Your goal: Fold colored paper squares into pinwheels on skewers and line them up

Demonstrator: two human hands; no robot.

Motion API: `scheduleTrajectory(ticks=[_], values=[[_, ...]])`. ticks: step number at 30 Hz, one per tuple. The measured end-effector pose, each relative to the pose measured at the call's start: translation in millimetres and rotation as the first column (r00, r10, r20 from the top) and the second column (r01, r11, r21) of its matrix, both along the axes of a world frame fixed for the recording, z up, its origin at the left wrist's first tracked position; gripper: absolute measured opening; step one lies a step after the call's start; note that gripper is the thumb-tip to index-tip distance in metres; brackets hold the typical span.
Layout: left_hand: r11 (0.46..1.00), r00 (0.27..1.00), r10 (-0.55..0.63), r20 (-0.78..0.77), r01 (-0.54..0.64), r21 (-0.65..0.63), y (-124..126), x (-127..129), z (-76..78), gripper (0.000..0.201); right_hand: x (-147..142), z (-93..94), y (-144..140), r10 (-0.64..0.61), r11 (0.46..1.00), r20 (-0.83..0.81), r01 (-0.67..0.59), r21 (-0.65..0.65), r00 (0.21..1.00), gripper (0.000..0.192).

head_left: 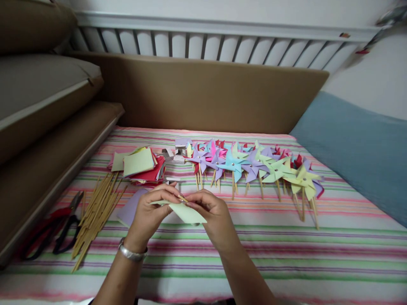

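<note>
Between my two hands is a pale green paper pinwheel [187,213], tilted, with a small shiny pin head near its centre. My left hand [159,203] is closed on its left side, thumb below and fingers above. My right hand [211,207] pinches at its right side, close to the tip of a wooden stick [182,198] that shows between the fingertips. Most of that stick is hidden. A lilac paper sheet [130,209] lies beside my left hand, partly under a stack of coloured paper squares [138,163].
Finished pinwheels [233,164] in several colours lie in rows at the back right. Small open boxes [178,154] stand beside the paper stack. Loose wooden sticks [97,212] and black-handled scissors [65,228] lie at left. Brown cushions [57,156] and a brown panel [203,95] border the striped cloth [286,254].
</note>
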State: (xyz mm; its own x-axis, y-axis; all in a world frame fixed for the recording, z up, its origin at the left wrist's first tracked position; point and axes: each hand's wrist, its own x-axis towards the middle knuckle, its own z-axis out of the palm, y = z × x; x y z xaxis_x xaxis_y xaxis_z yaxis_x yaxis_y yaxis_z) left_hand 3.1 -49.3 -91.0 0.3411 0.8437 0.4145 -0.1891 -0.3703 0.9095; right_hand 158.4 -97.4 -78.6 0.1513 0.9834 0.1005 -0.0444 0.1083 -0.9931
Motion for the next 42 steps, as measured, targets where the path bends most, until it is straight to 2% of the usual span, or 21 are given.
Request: scheduleTrajectory(ticks=[26,32,42], values=[[1.0,1.0,0.028,0.008,-0.028,-0.008,0.1,0.0,1.0,0.007,0.9,-3.9,0.4,-0.004,1.0,0.051,0.003,0.021,0.999,0.009],[0.998,0.998,0.054,-0.019,-0.054,-0.014,-0.1,1.0,2.1,0.003,-0.7,-2.0,-0.7,-0.025,0.998,0.068,0.022,0.054,0.997,0.009],[0.997,0.997,0.072,-0.023,-0.072,0.0,0.0,-0.6,1.9,0.004,-3.6,0.2,-2.2,-0.101,0.986,0.14,0.08,0.15,0.985,0.02]])
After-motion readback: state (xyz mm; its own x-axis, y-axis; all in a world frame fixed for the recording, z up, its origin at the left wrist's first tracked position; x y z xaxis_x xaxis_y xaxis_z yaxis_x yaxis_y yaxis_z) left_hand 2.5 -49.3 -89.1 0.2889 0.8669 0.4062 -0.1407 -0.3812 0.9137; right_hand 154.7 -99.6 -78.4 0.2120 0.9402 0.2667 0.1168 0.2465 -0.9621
